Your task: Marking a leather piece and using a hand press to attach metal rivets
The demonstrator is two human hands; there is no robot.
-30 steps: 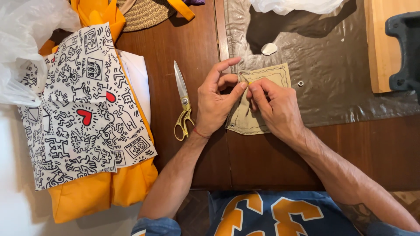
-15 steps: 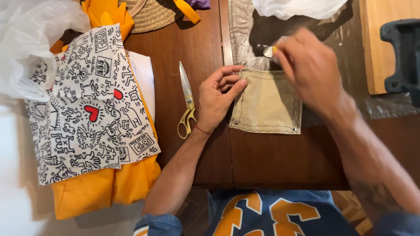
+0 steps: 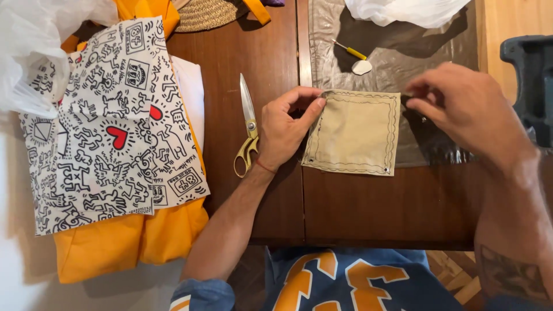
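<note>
Tan fabric square (image 3: 355,133), stitched with a wavy dark border line and marked by small dark dots at its lower corners, lies flat at centre frame on a dark wooden table (image 3: 368,207), its upper part overlapping a grey plastic sheet (image 3: 397,52). Left hand (image 3: 282,129), just left of the square, pins the upper left corner of the fabric with fingertips pressed down on its edge, the other fingers curled above. Right hand (image 3: 461,109), at right of frame, hovers near the square's upper right corner with thumb and fingers drawn together; whether anything is pinched between them cannot be told. Scissors (image 3: 247,124) with gold handles lie on the table just left of the left hand, blades pointing toward the top of the frame. Small tool (image 3: 352,56) with a yellow handle and pale rounded end rests on the plastic sheet above the square. Black-and-white printed cloth (image 3: 109,126) with red hearts covers orange fabric (image 3: 132,242) at left of frame; white plastic bag (image 3: 34,46) sits at upper left. Woven straw item (image 3: 207,14) appears at the top edge, and a dark moulded object (image 3: 533,80) at the right edge.
</note>
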